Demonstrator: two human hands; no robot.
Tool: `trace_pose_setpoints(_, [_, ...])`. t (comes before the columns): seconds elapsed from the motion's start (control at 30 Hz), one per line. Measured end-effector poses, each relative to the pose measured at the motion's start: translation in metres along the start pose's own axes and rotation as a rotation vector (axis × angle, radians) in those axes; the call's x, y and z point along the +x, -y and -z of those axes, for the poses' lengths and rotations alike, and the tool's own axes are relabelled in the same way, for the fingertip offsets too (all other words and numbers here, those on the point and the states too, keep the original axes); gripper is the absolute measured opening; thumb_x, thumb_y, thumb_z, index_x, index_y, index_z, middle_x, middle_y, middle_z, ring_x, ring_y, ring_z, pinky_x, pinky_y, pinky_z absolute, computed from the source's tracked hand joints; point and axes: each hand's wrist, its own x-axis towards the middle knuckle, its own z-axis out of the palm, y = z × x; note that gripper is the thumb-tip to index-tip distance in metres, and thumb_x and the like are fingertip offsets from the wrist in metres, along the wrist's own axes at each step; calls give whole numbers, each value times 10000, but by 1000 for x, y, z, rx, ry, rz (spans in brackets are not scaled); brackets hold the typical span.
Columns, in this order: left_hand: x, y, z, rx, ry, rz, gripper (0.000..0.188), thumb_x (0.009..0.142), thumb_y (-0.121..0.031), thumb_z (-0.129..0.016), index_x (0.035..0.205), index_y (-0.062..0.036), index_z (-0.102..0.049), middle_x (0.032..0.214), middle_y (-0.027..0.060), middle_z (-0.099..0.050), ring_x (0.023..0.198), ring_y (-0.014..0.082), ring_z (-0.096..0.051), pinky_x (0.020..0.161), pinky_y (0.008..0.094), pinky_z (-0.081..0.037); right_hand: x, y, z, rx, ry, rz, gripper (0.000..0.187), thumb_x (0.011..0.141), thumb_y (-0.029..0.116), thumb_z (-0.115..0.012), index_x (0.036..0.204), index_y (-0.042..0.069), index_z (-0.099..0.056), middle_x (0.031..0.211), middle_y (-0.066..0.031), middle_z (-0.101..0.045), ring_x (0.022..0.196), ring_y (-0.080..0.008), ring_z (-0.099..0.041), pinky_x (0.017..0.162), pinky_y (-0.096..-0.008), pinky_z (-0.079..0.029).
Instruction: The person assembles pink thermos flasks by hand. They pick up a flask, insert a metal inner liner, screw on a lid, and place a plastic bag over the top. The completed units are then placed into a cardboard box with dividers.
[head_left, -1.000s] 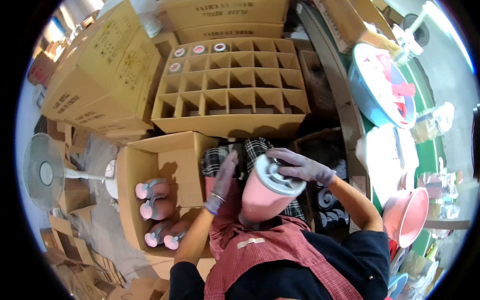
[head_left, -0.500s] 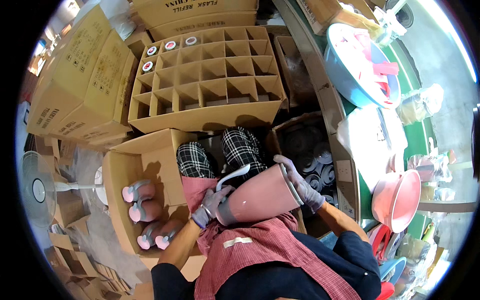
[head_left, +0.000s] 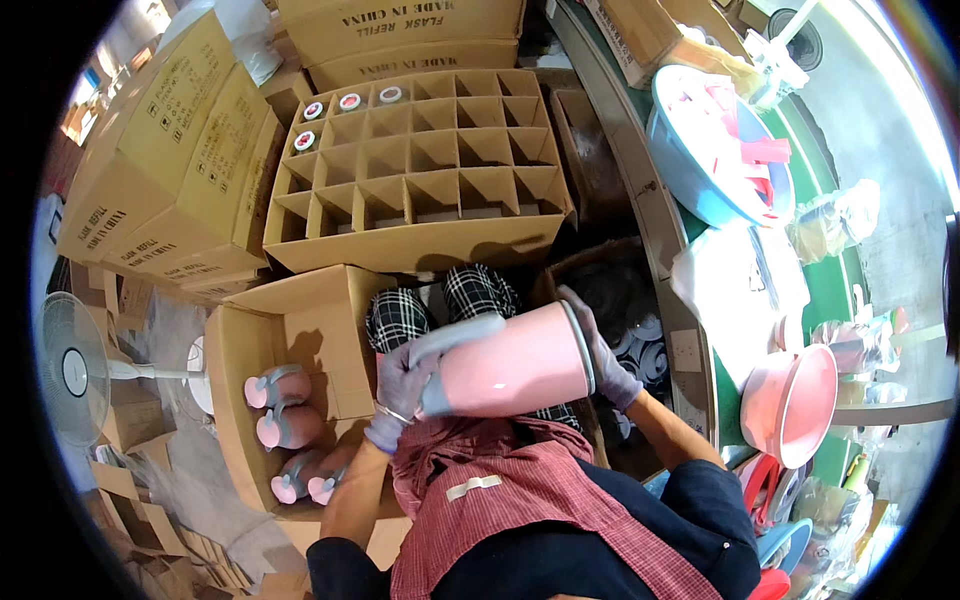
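A large pink vacuum flask [head_left: 515, 365] with a grey collar and grey handle lies on its side above my lap. My left hand [head_left: 402, 385], in a pale purple-grey glove, grips its collar end around the handle. At the other end, my gloved right hand [head_left: 610, 365] is pressed against the base with its fingers along the rim. The flask's spout end is partly hidden by my left hand. To the left, several similar pink flasks [head_left: 290, 427] with grey handles lie in an open cardboard box [head_left: 235, 400].
Ahead is a divided carton [head_left: 410, 245], several of whose cells hold round white-and-red-topped items [head_left: 349, 102]. Closed cartons [head_left: 150, 150] are stacked left, near a fan [head_left: 72, 362]. On the right, a green bench holds a blue basin [head_left: 690, 170] and a pink basin [head_left: 765, 400]. A box of grey parts [head_left: 645, 350] stands below.
The flask has turned closer to level, and its handle has swung lower toward my left hand. My left hand has moved up and left around the collar and handle. My right hand stays at the base.
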Motion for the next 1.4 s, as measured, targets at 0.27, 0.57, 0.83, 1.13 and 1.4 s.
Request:
trace_pose_setpoints(0.27, [15,-57,-23,723,87,-1198,218,725,-132,-691,929,-55,-703,913,96,-707,877,265,-698,845,355,-523,-7,-60,-7,1338,-165,-819,628,1019,485,-409,1466,50,-336,1456,-79,-458,1205,-243,-529,1068,-423,-393])
trace_pose_setpoints(0.57, [10,-31,-19,461,13,-626,190,845,-209,-695,931,-41,-722,770,8,-673,697,71,-595,663,254,-498,4,16,0,850,-141,-563,672,1003,487,-435,1497,53,-295,1527,-94,-334,1347,-229,-401,1127,-374,-323])
trace_pose_setpoints(0.83, [22,16,10,-30,173,117,262,846,-215,-688,1041,-40,-684,873,58,-690,800,182,-658,796,314,-524,27,59,32,155,143,22,657,974,449,-451,1500,85,-301,1583,-214,-120,1464,-384,-141,1177,-468,-155])
trace_pose_setpoints(1.13, [22,-43,-21,635,25,-988,179,779,-148,-732,827,2,-647,865,139,-698,808,223,-678,772,316,-524,2,-14,4,980,-118,-461,783,962,515,-514,1554,126,-179,1488,-83,-338,1305,-186,-398,1116,-340,-313])
trace_pose_setpoints(1.4, [14,41,6,-492,216,276,225,967,-192,-531,995,-11,-663,957,66,-703,888,171,-656,840,290,-508,58,103,51,-3,386,426,1161,686,900,-438,1527,120,-255,1535,-262,-184,1432,-448,-141,1143,-588,-92])
